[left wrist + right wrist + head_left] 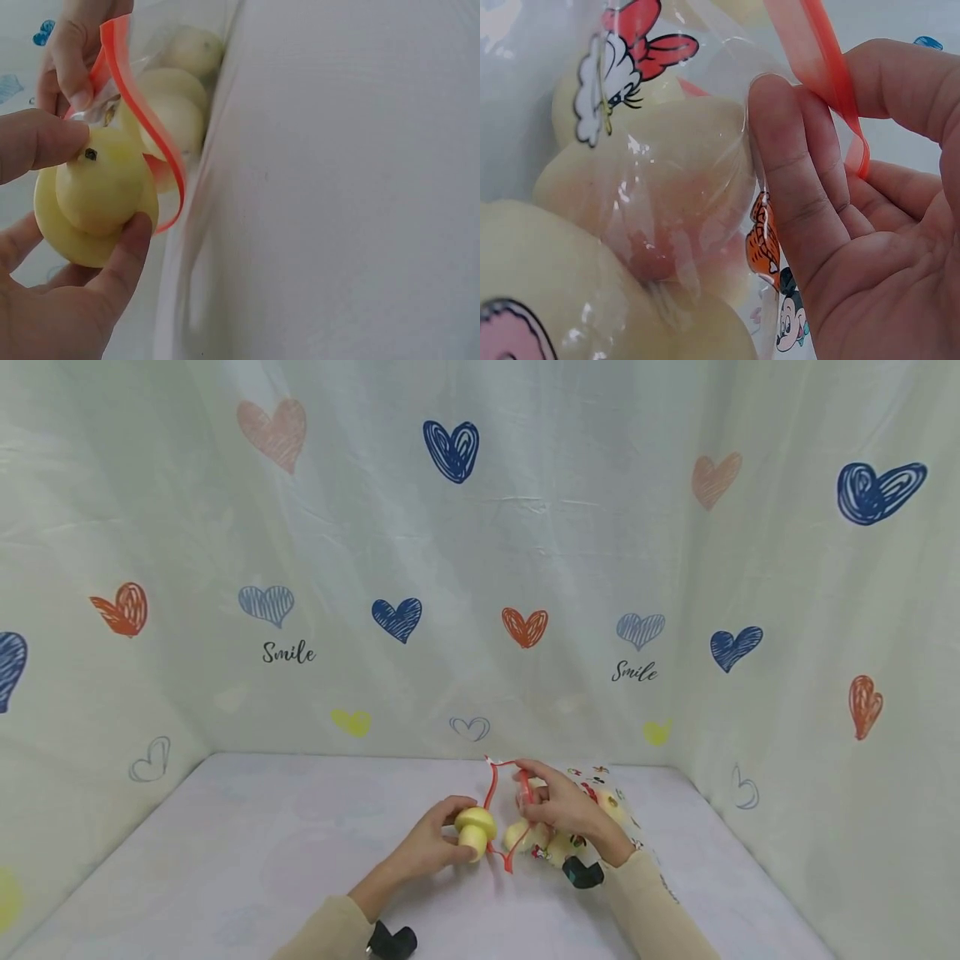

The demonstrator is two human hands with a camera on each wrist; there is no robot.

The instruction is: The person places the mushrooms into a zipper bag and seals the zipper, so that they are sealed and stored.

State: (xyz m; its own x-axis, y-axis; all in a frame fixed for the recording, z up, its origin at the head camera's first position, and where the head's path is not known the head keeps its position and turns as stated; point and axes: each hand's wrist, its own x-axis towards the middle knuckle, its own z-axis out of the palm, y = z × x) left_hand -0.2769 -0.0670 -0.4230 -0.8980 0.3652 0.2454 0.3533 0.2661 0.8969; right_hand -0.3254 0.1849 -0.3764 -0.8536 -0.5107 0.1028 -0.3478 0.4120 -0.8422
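Observation:
My left hand [427, 845] grips a pale yellow mushroom-shaped object [476, 828] between thumb and fingers, with its cap up in the head view. A small dark spot marks its stem end in the left wrist view. Just right of it stands the open mouth of a clear zip bag [133, 90], edged in red. My right hand [564, 806] pinches the bag by its red edge, thumb on one side and fingers on the other in the right wrist view. Inside the bag lie several pale yellow rounded objects [667, 180], one with a pink blush. Cartoon figures printed on the plastic partly cover them.
A white cloth covers the table [300, 843]. Behind and on both sides hangs a pale curtain [570, 560] printed with hearts and "Smile". Each wrist wears a black camera mount, such as the left one [393, 940].

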